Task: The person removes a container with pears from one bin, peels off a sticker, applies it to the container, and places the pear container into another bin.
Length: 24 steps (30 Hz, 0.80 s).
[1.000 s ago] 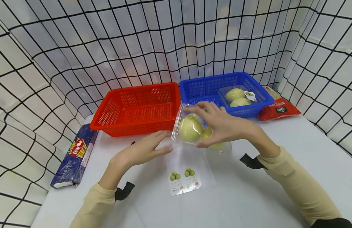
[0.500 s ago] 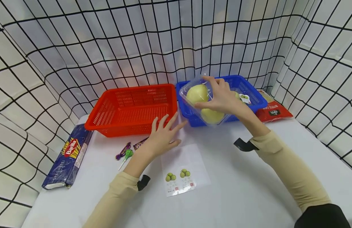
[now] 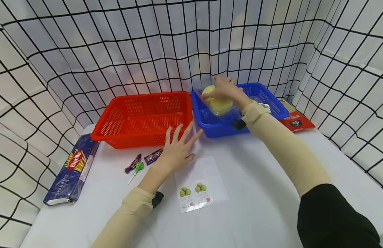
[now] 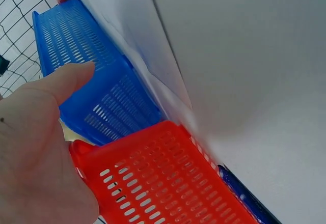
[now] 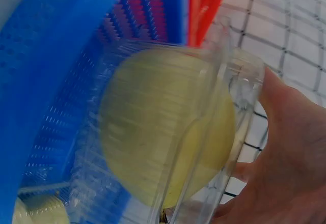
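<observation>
My right hand point(image 3: 226, 89) grips a clear plastic box point(image 3: 221, 108) of pale yellow-green round fruit by its edge. The box is tilted and hangs in the left part of the blue basket point(image 3: 223, 130). The right wrist view shows one fruit point(image 5: 163, 127) large through the plastic, the thumb and fingers at the box's lid side. Beside it in the basket lies another fruit box with a white label point(image 3: 265, 106), partly hidden by the right sleeve. My left hand point(image 3: 176, 151) holds nothing, its fingers spread in front of the red basket point(image 3: 141, 139), over the table.
A sheet with fruit stickers point(image 3: 195, 196) lies on the white table. Left of it are a lollipop point(image 3: 139, 166) and two wrapped candies, one the dark candy point(image 3: 153, 156). A blue Barilla spaghetti pack point(image 3: 72, 172) lies far left, a red bag point(image 3: 298, 121) right. Black netting surrounds the back.
My right hand has carried the fruit box from over the table up and back into the blue basket. The left hand let go of the box side and spread its fingers.
</observation>
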### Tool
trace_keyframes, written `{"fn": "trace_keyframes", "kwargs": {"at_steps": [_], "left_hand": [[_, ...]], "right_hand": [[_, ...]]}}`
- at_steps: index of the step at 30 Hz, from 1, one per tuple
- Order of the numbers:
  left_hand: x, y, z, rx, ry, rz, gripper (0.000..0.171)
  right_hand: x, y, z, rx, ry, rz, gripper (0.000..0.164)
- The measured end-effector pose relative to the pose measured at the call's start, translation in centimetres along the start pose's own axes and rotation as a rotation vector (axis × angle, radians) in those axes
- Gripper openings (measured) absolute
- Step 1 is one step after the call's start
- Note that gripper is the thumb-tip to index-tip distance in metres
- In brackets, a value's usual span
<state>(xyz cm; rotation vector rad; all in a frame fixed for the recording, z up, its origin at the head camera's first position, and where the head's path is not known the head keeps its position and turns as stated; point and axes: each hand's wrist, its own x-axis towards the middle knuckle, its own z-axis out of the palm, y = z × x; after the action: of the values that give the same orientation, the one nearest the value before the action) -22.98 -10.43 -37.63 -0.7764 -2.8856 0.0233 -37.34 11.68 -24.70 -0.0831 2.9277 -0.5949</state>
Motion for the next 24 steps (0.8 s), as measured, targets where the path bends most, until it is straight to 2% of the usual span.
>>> {"fn": "trace_keyframes", "kwargs": {"at_steps": [7,16,21,24], "left_hand": [[-0.5,-0.8,0.2,-0.005,-0.011,0.007,0.093],[-0.5,-0.5,0.3,0.018,-0.015,-0.001,0.099],[-0.6,-0.5,0.0,0.044,-0.019,-0.001,0.100],[-0.6,-0.5,-0.1,0.051,-0.026,-0.008,0.100]], "right_hand": [[1.5,-1.3,2.2,0.051,-0.070,0.143,0.111],[2.2,-0.4,4.8,0.077,-0.049,0.120,0.114],[2.5,-0.4,5.4,0.069,-0.015,0.114,0.113],[2.6,-0.2,5.6,0.075,-0.030,0.141,0.112]]}}
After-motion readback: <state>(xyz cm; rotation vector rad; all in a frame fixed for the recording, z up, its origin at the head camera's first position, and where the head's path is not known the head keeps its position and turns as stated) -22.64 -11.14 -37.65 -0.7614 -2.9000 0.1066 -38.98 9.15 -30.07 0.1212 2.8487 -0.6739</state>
